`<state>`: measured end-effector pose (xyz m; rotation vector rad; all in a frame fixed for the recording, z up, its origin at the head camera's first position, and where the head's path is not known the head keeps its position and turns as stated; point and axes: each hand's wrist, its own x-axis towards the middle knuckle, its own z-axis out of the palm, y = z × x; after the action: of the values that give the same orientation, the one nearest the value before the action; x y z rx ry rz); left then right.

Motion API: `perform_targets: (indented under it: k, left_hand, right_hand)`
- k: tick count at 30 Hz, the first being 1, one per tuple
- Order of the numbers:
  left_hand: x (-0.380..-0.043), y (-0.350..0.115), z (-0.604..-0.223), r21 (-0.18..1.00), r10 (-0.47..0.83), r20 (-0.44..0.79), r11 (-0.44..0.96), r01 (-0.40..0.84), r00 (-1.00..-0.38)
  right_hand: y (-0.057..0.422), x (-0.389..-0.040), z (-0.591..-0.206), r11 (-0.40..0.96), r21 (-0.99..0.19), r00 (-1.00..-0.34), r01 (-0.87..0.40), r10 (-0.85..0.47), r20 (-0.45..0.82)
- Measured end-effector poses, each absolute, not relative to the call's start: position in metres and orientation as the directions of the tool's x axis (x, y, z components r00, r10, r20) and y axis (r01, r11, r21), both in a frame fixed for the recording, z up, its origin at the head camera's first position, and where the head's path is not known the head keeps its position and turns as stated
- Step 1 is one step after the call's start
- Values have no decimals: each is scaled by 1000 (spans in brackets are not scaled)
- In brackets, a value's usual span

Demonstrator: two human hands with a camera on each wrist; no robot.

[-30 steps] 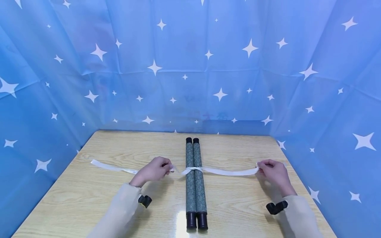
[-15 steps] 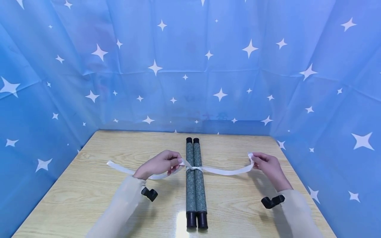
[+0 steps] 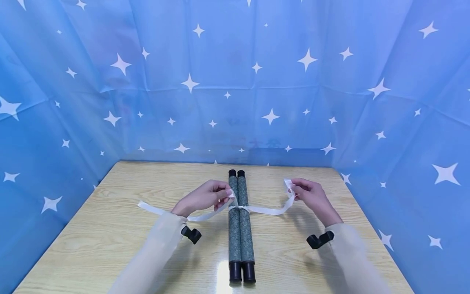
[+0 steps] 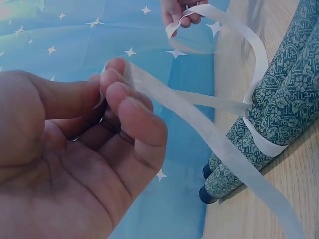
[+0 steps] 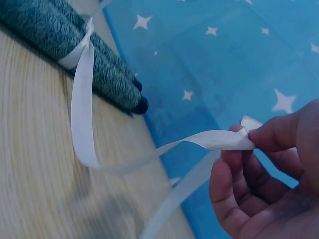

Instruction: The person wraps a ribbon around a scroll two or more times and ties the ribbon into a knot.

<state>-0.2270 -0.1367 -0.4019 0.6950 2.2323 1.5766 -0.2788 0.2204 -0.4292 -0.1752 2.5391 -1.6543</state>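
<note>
Two dark green patterned rolls with black end caps, like a rolled scroll (image 3: 246,234), lie side by side on the table. A white ribbon (image 3: 269,210) wraps round their middle, crossed on top. My left hand (image 3: 205,198) pinches one ribbon length between thumb and fingers, just above the left roll. From that pinch, a loose tail (image 4: 234,159) hangs down and trails left across the table. To the right of the rolls, my right hand (image 3: 312,198) pinches the other length, raised off the table. In the right wrist view, that ribbon bends at the right fingertips (image 5: 230,162).
The wooden table (image 3: 147,179) has its far edge against a blue curtain (image 3: 235,102) with white stars. Curtain also hangs at both sides. Each wrist bears a small black camera (image 3: 320,240) over a pale sleeve (image 3: 352,261).
My left hand has moved right and up to the rolls, taking a ribbon length with it. The right hand has come left and up, so its ribbon sags more. The rolls stay put.
</note>
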Motion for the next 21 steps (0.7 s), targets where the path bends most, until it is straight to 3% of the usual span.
perform_targets:
  k: [13, 21]
  left_hand:
    - [-235, -124, -402, 944, 533, 42, 256, 209, -845]
    - [-239, -113, -400, 953, 551, 55, 219, 208, -833]
  right_hand:
    - [168, -293, -423, 369, -923, -956, -110, -294, -4]
    - [132, -294, -416, 258, -942, -914, -213, -393, 99]
